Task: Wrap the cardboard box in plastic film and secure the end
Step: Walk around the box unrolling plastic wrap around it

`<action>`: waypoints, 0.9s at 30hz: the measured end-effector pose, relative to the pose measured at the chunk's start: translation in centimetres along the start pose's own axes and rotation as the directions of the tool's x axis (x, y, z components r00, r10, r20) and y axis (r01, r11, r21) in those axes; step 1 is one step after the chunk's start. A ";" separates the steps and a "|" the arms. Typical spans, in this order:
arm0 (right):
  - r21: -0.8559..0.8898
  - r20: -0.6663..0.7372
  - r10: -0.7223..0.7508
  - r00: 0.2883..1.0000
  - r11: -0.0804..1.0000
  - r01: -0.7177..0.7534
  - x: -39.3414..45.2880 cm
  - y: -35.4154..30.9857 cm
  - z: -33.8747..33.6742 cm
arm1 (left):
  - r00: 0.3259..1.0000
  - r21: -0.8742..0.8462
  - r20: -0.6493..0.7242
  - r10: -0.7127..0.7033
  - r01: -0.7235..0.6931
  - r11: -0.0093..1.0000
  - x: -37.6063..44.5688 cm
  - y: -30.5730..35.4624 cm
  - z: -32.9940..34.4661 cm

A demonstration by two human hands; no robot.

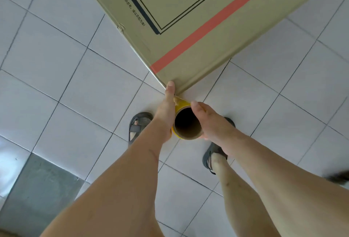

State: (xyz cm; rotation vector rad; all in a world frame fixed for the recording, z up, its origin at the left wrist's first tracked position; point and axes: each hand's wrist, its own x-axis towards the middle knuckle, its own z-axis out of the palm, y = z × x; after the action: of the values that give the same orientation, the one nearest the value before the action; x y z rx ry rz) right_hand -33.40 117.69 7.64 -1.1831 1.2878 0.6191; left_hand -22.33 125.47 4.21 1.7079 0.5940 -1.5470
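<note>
Here the cardboard box (188,19), crossed by a red tape stripe (217,21), stands on the tiled floor (66,66), its near corner just ahead of the film roll (187,123). The left hand (166,112) and right hand (211,121) each grip the roll's sides, above two sandals (137,125).

head view, steeply down, close

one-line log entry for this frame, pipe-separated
step: wrapping | left hand: on film roll, thumb at box corner | right hand: on roll | film: stretched along box edge | box: on tiled floor
</note>
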 end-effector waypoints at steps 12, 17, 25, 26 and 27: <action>-0.348 -0.056 -0.143 0.988 0.930 0.115 1.5 -2.0 -4.1 | 1.000 -0.398 -0.025 -0.013 0.002 0.917 -0.3 -1.6 4.2; -0.366 -0.101 -0.142 0.985 0.926 0.096 1.3 -2.8 -4.2 | 0.999 -0.439 -0.039 0.023 -0.038 0.898 1.8 -2.6 4.6; -0.242 -0.088 -0.028 0.996 0.970 0.006 0.7 -2.7 -4.3 | 0.996 -0.502 -0.055 0.070 -0.088 0.861 2.9 -2.8 5.1; -0.245 -0.100 -0.034 0.994 0.969 0.009 0.7 -3.0 -4.4 | 0.997 -0.525 -0.048 0.064 -0.079 0.847 3.0 -2.8 5.4; -0.263 -0.111 -0.056 0.992 0.965 0.025 0.8 -3.4 -4.5 | 0.998 -0.547 -0.036 0.052 -0.063 0.835 2.9 -2.8 5.6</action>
State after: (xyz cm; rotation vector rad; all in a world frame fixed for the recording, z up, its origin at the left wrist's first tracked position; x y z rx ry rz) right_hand -31.95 112.24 8.59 -1.4778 1.3040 0.7135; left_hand -27.52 122.49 0.74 1.2824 0.8898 -1.1634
